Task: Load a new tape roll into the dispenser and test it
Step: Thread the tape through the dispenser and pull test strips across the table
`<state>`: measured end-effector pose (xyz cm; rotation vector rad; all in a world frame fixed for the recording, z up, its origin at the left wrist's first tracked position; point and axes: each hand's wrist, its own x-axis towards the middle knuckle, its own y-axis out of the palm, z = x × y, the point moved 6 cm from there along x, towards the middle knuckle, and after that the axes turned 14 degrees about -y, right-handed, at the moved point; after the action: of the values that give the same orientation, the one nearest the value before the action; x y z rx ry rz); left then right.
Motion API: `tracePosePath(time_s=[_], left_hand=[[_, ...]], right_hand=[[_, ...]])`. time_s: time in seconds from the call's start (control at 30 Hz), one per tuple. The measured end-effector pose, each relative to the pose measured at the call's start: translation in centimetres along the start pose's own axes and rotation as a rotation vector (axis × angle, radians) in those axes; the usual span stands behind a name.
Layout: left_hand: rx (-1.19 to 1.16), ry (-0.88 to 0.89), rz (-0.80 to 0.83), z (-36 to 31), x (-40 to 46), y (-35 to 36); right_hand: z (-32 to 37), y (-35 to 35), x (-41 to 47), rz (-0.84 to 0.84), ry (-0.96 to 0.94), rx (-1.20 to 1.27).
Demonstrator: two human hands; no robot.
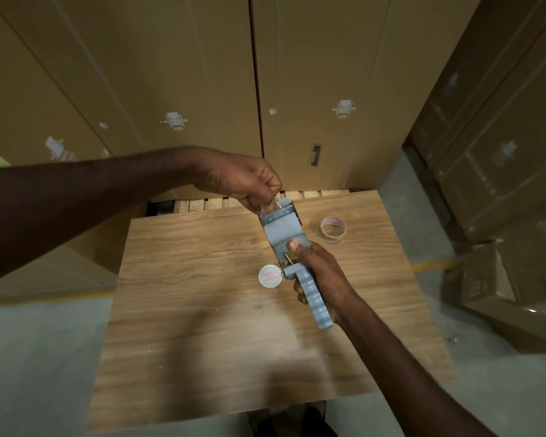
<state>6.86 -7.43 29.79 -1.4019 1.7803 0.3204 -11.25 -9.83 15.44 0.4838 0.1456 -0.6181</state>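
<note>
A grey tape dispenser point(286, 234) is held above the wooden table point(202, 310), its handle pointing toward me. My right hand point(317, 272) grips the handle, with the thumb pressed on the dispenser's body. At the far front end, my left hand point(243, 181) pinches a strip of clear tape point(273, 205) between its fingers. The roll inside the dispenser is mostly hidden by the grey cover. A nearly empty tape core point(333, 229) lies on the table to the right of the dispenser. A round white label disc point(269, 276) with red print lies beside the handle.
Tall cardboard boxes point(177, 89) stand close behind the table, with a wooden pallet edge point(297, 195) under them. More boxes point(498, 171) are stacked at the right, and one lies on the concrete floor point(29, 357).
</note>
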Motion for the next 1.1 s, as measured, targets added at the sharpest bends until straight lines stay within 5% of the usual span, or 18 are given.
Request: tracePosePath(time_s=[0.43, 0.73, 1.0, 1.1], left_hand=[[0.034, 0.04, -0.103, 1.6, 0.6, 0.6], [-0.099, 0.011, -0.056, 4.4, 2.3, 1.8], [0.364, 0.039, -0.347, 3.5, 1.0, 0.8], [0.251, -0.058, -0.364, 4.5, 0.9, 1.0]], right_hand=[[-2.7, -2.3, 0.6, -0.185, 0.019, -0.163], [-5.2, -0.5, -2.8, 0.141, 0.544, 0.032], [-6.1, -0.6, -2.8, 0.107, 0.554, 0.111], [-6.0, -1.1, -2.6, 0.074, 0.529, 0.086]])
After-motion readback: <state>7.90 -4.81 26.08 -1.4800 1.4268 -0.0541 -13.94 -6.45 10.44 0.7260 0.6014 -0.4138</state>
